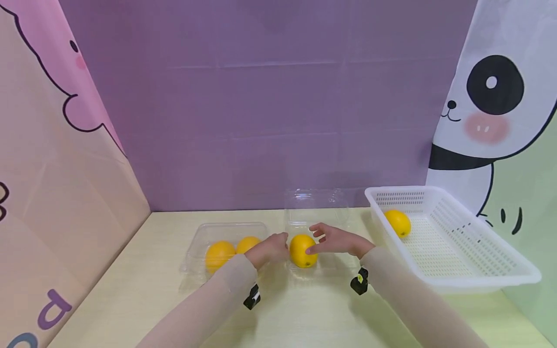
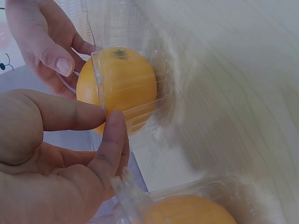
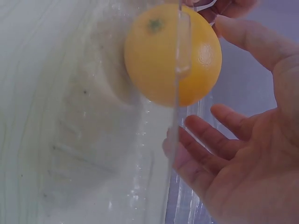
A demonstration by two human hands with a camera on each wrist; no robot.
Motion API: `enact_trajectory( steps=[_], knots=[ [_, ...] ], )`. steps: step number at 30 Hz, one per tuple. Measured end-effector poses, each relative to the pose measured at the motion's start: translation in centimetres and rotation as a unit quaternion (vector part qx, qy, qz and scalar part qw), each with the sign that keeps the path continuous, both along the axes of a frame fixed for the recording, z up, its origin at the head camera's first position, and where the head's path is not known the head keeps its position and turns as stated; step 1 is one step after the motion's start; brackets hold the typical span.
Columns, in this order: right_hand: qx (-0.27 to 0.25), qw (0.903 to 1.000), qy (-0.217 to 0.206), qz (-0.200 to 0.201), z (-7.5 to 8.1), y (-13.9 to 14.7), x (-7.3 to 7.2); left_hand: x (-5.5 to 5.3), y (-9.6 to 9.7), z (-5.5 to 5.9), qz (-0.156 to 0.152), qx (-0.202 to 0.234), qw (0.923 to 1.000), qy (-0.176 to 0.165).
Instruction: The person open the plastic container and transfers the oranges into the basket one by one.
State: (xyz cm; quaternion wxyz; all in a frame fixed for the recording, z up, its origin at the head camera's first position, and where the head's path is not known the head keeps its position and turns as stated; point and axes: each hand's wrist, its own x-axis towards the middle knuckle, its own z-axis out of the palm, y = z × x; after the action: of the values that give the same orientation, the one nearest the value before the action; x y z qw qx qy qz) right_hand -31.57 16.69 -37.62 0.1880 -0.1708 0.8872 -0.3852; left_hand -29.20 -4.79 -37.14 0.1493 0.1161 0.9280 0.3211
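Note:
An orange (image 1: 300, 252) sits inside a clear plastic clamshell box (image 3: 184, 60), whose lid (image 1: 317, 205) stands raised behind it. My left hand (image 1: 271, 247) pinches the box's rim between thumb and finger, to the left of the orange. On the other side my right hand (image 1: 337, 240) has its fingers spread, the thumb close to the fruit. In the right wrist view its fingertips (image 3: 196, 126) are right at the box wall. To the left, a second clear box (image 1: 232, 224) with its lid down holds two oranges (image 1: 219, 255), partly behind my left forearm.
A white perforated basket (image 1: 478, 282) stands on the right, with one orange (image 1: 398, 223) at its left wall. A purple cloth backdrop (image 1: 261, 106) rises along the table's far edge, and printed panels flank both sides.

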Motion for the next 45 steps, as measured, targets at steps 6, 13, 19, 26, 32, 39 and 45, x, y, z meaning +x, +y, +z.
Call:
enact_trajectory(
  steps=[6,13,19,26,32,39,45],
  knots=[
    [0.002,1.0000,0.000,-0.004,-0.2,-0.5,0.2,-0.2,0.0,-0.1,0.002,-0.007,1.0000,-0.004],
    [-0.008,0.9998,-0.015,-0.008,-0.6,-1.1,0.2,-0.3,0.1,-0.1,0.003,-0.009,1.0000,0.001],
    [-0.012,0.9999,-0.007,0.000,-1.1,-1.7,0.0,-0.3,0.0,-0.1,0.002,-0.005,1.0000,-0.003],
    [-0.008,0.9999,-0.008,-0.006,-1.4,-2.2,-0.1,-0.3,-0.1,-0.1,0.002,-0.001,1.0000,-0.005],
    [-0.011,0.9999,0.000,-0.001,-1.5,-2.5,-0.1,-0.5,-0.1,-0.2,-0.002,-0.004,1.0000,-0.004],
    [-0.005,0.9998,0.017,0.010,-1.9,-2.7,-0.3,-0.4,-0.1,-0.1,-0.005,-0.003,1.0000,0.000],
    [0.000,0.9995,0.032,0.008,-1.9,-3.2,-0.1,-0.5,-0.1,-0.2,-0.004,-0.003,1.0000,-0.004]
  ],
)
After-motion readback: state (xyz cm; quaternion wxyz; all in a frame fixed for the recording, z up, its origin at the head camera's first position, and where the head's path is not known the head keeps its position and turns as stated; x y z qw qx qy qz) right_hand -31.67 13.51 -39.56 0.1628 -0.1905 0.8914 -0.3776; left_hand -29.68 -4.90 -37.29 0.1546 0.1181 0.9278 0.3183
